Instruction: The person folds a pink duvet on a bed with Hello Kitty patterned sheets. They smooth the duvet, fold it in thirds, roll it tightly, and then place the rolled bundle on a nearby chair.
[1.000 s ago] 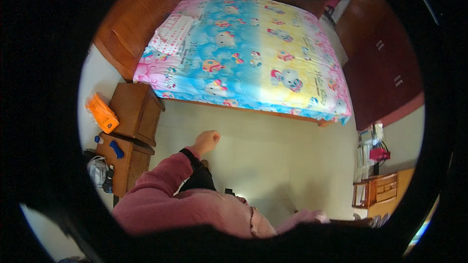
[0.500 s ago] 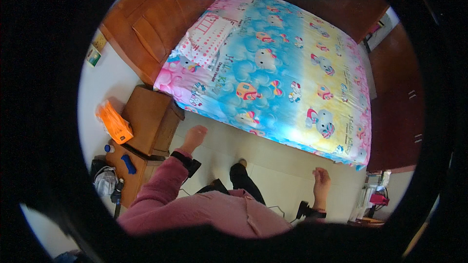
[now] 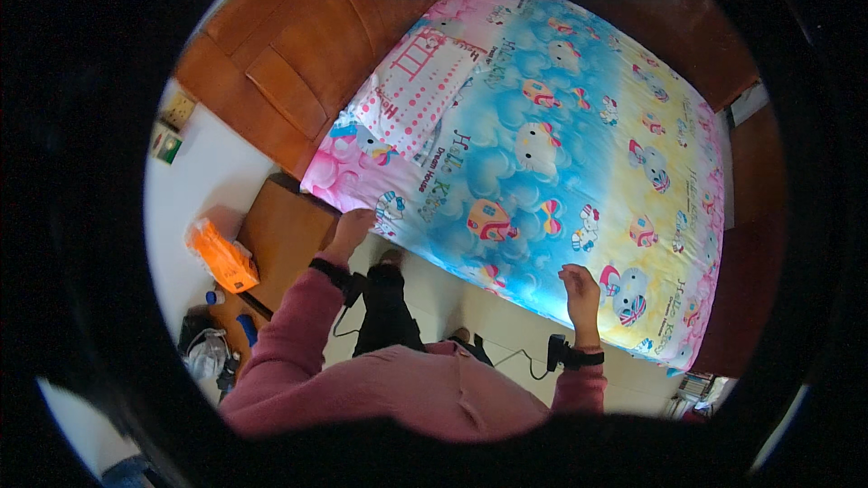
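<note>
A bed sheet with a pink, blue and yellow cartoon print covers the bed in front of me. On its upper left part lies a white pillow with pink dots. My left hand is at the near left edge of the bed, its fingers loosely bent and nothing seen in them; whether it touches the sheet I cannot tell. Over the near side of the bed, further right, my right hand is raised, empty, with fingers slightly curled and apart. Both wrists wear black straps with cables.
A wooden headboard rises at the left. Beside the bed stands a brown nightstand, with an orange packet at its left. A small bottle and a clear plastic bag are nearer. A dark red cabinet stands at the right.
I have stepped forward toward the bed, so it looks closer. Both hands have come up nearer to its edge, and one foot has moved ahead.
</note>
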A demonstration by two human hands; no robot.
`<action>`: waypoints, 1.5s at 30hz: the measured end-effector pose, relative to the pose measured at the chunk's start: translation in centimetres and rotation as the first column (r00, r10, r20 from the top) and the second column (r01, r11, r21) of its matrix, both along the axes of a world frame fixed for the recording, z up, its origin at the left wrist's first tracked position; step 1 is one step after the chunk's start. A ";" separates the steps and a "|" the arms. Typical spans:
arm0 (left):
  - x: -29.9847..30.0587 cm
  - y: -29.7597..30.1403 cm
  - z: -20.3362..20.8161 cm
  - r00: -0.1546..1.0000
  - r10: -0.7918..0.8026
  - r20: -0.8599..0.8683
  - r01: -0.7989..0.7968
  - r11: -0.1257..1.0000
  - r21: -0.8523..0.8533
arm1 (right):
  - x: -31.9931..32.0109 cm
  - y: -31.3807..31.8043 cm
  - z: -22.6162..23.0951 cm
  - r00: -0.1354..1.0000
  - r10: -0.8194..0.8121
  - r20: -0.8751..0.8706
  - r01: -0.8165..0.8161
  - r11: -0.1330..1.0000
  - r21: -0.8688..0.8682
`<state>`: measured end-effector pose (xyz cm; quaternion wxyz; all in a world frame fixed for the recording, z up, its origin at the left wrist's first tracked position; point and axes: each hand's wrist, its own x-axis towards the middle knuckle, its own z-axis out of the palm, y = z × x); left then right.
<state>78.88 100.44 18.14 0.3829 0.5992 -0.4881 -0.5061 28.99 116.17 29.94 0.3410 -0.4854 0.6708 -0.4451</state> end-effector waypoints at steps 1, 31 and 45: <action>0.6 -2.9 -1.3 0.996 -0.011 -0.088 0.007 0.999 -0.048 | 0.8 -1.1 -0.2 1.000 0.005 0.018 -0.005 1.000 -0.017; 0.0 -44.0 -16.2 0.846 0.075 -0.528 0.028 0.983 0.184 | 21.6 -9.5 1.8 0.844 -0.501 -0.189 0.531 0.735 0.421; -11.7 -30.9 11.9 0.862 -0.295 -0.412 0.170 0.934 -0.315 | 24.8 11.4 3.4 0.664 -0.743 -0.083 0.747 0.658 0.090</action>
